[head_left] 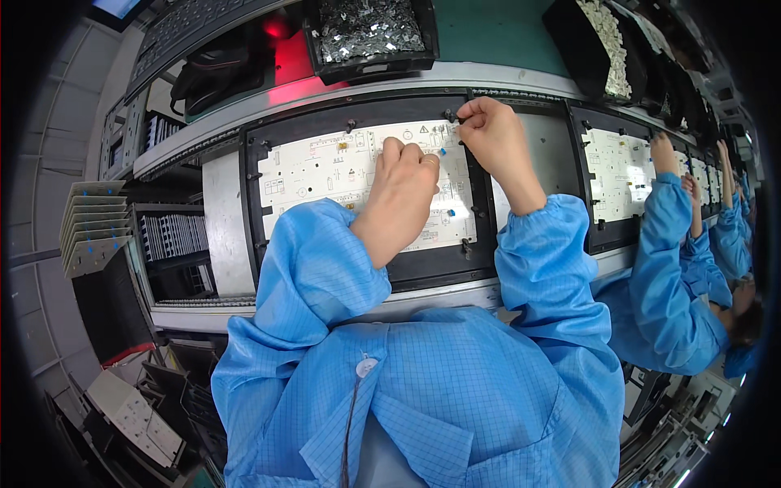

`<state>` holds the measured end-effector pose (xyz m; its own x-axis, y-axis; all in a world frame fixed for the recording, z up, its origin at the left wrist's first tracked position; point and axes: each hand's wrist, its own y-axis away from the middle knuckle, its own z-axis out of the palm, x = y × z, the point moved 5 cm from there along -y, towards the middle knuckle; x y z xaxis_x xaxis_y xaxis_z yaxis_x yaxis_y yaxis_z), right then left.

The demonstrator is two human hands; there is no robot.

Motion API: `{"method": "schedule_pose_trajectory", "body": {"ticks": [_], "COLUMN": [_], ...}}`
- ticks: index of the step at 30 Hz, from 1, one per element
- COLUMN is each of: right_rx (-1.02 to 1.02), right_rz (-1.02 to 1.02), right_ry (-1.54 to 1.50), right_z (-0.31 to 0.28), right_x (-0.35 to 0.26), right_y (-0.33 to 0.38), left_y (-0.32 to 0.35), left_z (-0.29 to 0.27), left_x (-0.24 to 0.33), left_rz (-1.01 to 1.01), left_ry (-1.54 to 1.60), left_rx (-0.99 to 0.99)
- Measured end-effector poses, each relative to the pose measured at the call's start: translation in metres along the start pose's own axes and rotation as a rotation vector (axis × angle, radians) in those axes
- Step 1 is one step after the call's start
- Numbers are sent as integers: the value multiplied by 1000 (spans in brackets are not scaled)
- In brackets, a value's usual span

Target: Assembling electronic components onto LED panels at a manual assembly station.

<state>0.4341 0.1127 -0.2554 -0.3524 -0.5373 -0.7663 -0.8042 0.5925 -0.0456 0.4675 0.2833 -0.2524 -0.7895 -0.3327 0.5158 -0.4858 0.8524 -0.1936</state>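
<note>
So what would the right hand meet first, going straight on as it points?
The right hand would probably meet the small dark knob on the black frame first; depth is unclear, so they may already touch.

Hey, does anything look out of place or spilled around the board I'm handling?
Nothing stands out. The white board looks straight inside its black frame, and the small metal parts sit within their black bin. Whatever your left hand covers can't be checked.
</note>
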Motion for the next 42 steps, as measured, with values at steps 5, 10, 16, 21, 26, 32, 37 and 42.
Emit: {"method": "schedule_pose_trajectory", "body": {"ticks": [5, 10, 16, 21, 26, 32, 37, 42], "right_rx": [36, 43, 154, 116, -73, -18, 90, 185], "right_rz": [67, 94, -30, -264, -282, -321, -93, 137], "right_ry": [130, 268, 423, 316, 276, 288, -71, -236], "right_z": [2, 4, 15, 20, 47, 43, 1, -15], "right_x": [0, -6, -31, -53, -45, -41, -15, 34], "right_y": [-9, -16, 2, 45, 72, 80, 78, 81], "left_y": [10, 34, 54, 62, 61, 49, 31, 6], "left_z": [-34, -64, -62, -60, -55, -48, -31, -10], "left_x": [-2, -22, -55, -67, -65, -50, -30, -7], "left_rz": [-65, -158, -437, -509, -473, -475, -227, -126], "left_ry": [209, 266, 608, 682, 702, 585, 396, 373], "left_rx": [88, 222, 242, 258, 297, 131, 81, -3]}}
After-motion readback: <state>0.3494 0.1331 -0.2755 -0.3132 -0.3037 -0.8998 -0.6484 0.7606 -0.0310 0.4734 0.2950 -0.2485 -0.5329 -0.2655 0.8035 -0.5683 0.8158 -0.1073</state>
